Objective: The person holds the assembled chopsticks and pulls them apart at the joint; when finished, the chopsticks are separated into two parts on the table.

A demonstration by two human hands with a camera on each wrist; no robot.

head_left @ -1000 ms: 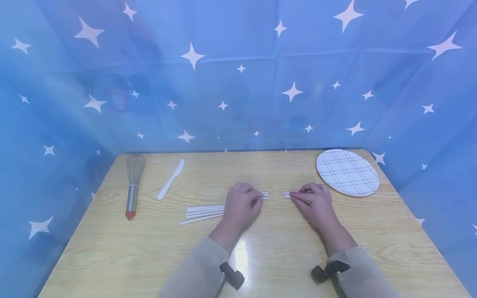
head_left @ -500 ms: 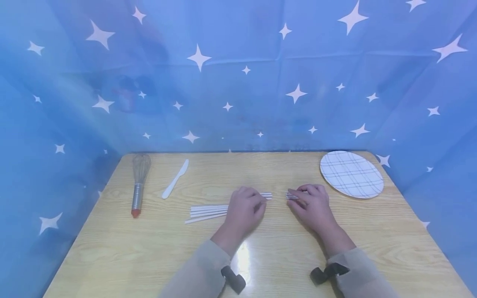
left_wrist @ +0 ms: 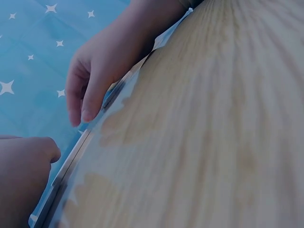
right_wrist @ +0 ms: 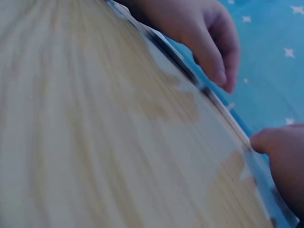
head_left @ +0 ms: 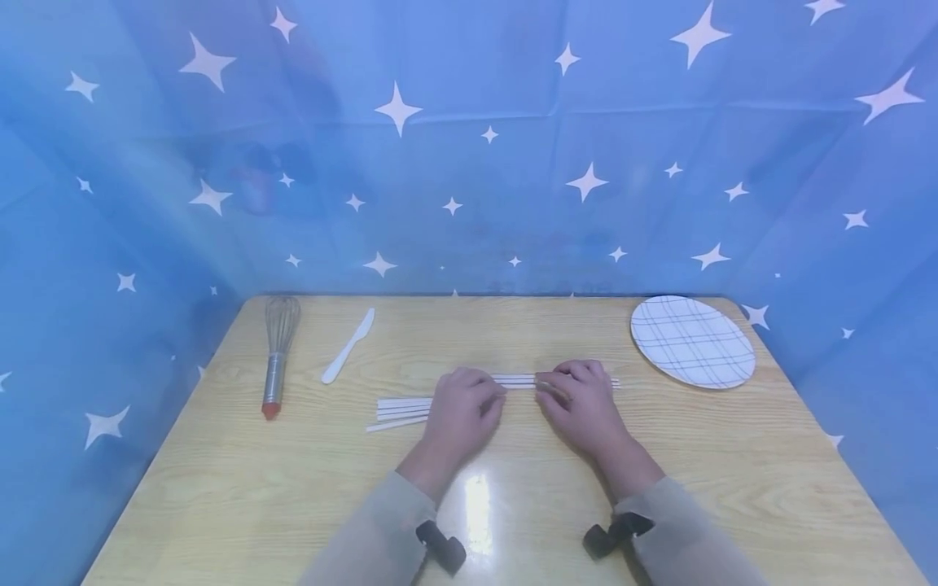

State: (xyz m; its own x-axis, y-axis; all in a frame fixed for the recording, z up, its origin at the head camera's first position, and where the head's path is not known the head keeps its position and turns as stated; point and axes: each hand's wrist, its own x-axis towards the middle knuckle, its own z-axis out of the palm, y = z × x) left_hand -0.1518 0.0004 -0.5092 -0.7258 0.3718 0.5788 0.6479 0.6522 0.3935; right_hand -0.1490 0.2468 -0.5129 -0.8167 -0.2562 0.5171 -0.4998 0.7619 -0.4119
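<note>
In the head view, the gap which half a second earlier divided the white strips [head_left: 515, 381] was closed: on the bench [head_left: 528, 480], they were now seen running without break from the left hand [head_left: 463, 411] to the right hand [head_left: 582, 407]. By this, it could be judged, the pieces were brought into line. Both hands were half closed, fingers bent; whether strips were pinched or only pressed could not be told. In the left wrist view, the right hand's downward thumb was revealed. In the right wrist view, the left hand's was likewise shown
</note>
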